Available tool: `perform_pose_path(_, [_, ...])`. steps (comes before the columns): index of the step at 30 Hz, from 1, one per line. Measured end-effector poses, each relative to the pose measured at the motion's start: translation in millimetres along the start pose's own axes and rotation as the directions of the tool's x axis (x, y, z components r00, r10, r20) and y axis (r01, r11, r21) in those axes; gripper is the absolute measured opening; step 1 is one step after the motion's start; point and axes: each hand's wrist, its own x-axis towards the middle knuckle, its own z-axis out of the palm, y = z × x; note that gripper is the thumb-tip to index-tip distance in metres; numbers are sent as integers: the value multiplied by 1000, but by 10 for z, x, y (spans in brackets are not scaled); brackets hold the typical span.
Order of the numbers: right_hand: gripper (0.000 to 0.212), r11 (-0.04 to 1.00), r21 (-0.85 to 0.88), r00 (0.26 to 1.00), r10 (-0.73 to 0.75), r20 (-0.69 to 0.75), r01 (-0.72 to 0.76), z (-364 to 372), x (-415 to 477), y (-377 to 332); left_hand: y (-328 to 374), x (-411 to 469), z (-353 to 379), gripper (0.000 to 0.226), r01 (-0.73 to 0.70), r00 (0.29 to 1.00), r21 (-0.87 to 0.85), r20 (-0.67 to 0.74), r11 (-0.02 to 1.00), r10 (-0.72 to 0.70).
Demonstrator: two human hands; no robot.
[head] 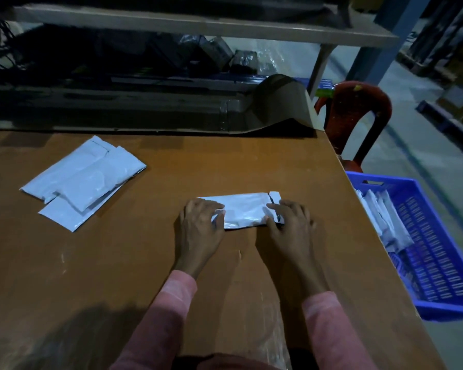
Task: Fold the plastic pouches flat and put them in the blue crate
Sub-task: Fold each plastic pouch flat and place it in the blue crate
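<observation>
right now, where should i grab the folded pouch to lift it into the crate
Probably the right short end, from the near edge, thumb under, fingers on top. The folded pouch lies flat, its flap is at that end by the right hand, and the blue crate stands that side.

White pouch (245, 210) (slatted blue crate (439, 265))

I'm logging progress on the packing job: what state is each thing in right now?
Pouch: folded, on the table, held at both ends.
Left hand: holds its left end.
Right hand: holds its right end.
Pile of pouches: lying overlapped, untouched.
Blue crate: partly filled with pouches.
</observation>
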Motion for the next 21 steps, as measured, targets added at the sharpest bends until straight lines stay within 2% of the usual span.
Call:
perform_pose_path(2, [26,997,7,997,-73,-26,73,-4,117,-127,79,85,-6,25,-71,997,95,20,993,69])
perform_pose_path(4, [33,993,19,993,-116,3,116,29,240,-248,122,166,19,38,-109,991,181,102,977,92])
perform_pose_path(7, [42,991,-13,981,-134,138,137,154,355,-350,68,218,105,57,-105,963,290,269,951,24])
perform_pose_path(10, [50,987,-88,948,-106,299,137,296,346,-331,-56,162,221,66,-114,928,293,374,949,-4])
perform_pose_path(15, [58,976,-120,922,-127,365,182,330,171,-229,-138,17,289,65,-131,931,281,365,951,21])
perform_pose_path(21, [55,980,-132,941,-102,323,151,275,49,-165,41,-18,303,62,-115,933,237,359,965,23])
